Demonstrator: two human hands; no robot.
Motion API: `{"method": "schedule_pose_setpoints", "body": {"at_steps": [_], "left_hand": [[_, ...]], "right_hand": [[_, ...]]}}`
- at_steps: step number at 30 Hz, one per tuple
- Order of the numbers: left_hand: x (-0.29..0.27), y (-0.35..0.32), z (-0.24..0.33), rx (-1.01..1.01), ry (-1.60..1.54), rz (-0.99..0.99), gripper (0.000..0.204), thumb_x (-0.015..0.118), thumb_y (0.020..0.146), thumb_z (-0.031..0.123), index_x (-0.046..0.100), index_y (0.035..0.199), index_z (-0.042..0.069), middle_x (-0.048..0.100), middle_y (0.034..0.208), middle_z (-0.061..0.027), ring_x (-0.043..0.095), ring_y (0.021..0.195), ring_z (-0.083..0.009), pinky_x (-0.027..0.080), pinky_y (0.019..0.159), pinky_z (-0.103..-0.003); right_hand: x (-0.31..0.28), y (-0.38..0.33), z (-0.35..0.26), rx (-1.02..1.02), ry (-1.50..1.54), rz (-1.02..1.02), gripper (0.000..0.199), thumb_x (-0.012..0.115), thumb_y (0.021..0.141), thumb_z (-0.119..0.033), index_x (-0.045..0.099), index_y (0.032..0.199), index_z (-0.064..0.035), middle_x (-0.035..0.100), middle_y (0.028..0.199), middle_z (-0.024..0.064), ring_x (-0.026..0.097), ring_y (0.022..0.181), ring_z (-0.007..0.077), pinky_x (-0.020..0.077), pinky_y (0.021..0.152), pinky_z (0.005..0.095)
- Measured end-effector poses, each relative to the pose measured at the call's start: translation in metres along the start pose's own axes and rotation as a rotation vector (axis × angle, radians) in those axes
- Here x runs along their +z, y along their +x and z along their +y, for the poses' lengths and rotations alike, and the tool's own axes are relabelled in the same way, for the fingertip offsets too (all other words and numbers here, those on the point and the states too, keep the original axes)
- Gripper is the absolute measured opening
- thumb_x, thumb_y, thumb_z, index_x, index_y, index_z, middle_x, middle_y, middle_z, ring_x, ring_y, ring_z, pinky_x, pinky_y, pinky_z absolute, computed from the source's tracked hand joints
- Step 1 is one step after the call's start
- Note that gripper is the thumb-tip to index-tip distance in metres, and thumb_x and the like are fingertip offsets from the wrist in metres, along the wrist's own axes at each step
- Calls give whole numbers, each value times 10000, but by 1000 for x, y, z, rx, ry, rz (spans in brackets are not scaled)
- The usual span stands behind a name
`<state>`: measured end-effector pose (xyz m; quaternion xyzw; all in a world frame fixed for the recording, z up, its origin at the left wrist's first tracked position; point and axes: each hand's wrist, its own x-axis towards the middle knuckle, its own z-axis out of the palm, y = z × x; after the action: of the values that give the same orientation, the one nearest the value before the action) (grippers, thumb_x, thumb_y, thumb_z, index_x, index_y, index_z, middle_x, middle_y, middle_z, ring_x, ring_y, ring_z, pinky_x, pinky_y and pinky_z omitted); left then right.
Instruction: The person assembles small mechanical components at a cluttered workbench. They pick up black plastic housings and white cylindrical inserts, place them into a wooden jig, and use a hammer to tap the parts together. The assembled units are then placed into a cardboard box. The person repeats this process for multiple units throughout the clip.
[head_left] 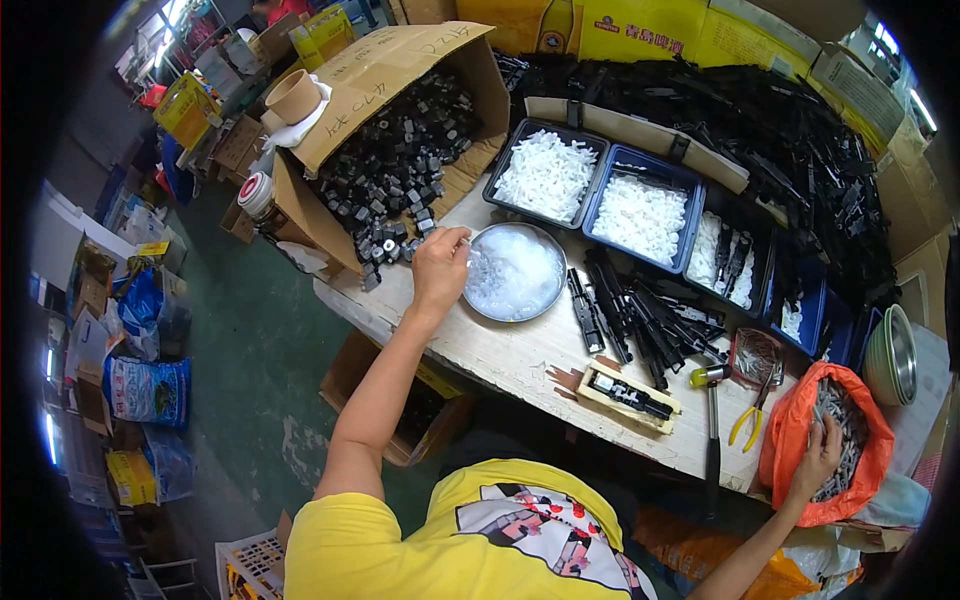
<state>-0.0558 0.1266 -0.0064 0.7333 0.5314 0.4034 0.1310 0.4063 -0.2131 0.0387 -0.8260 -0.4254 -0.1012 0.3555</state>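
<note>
My left hand [441, 268] is at the left rim of a round metal bowl [512, 318] that holds small clear and whitish pieces. Its thumb and fingers are pinched together, and what sits between them is too small to make out. Far to the right, my right hand [821, 456] reaches into an orange bag [787, 432] filled with small grey rod-like parts [851, 455]. Its fingers are slightly apart and rest on the parts, with the tips partly hidden. Between the hands, a black mechanism [632, 396] lies in a cream-coloured holder [655, 424].
A tipped cardboard box [330, 120] spills black blocks [400, 180] at left. Trays of white parts [545, 178] line the back, before a heap of black parts [720, 110]. Black assemblies [640, 315], a hammer [713, 420], yellow-handled pliers [746, 427] and stacked bowls [893, 355] lie rightward.
</note>
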Motion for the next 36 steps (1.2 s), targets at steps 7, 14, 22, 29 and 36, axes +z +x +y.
{"method": "schedule_pose_setpoints", "body": {"at_steps": [7,14,22,29,36], "left_hand": [[3,-21,60,-478,-900,-330,147,593,816,49,615,934,-36,586,716,-60,578,594,-124,470,482,-231],[33,-70,119,-627,-1271,-718,123,607,820,46,602,916,-30,601,728,-74,588,579,-113,493,467,-219],[33,-74,138,-740,-1264,-793,124,617,816,62,605,903,-25,607,697,-69,584,537,-100,491,433,-205],[36,-73,136,-803,-1271,-864,130,626,794,50,602,888,-37,604,671,-77,579,511,-102,487,418,-206],[45,-79,137,-857,-1289,-998,159,610,812,77,600,918,-41,604,681,-84,592,530,-112,498,415,-222]], "right_hand": [[62,-20,-97,-46,430,-233,171,569,800,14,616,964,18,602,886,76,564,831,153,439,720,257],[105,-39,-181,-390,550,-321,224,672,688,15,653,906,-31,620,807,100,571,711,237,439,635,297],[108,-41,-185,-477,502,-306,241,697,664,6,661,896,-46,599,758,77,553,675,216,422,583,295],[107,-46,-183,-703,402,-206,290,606,622,52,626,903,-21,587,764,64,524,653,216,380,608,325],[109,-57,-178,-468,555,-346,221,605,699,33,625,916,-5,588,754,80,545,648,210,411,604,305]]}}
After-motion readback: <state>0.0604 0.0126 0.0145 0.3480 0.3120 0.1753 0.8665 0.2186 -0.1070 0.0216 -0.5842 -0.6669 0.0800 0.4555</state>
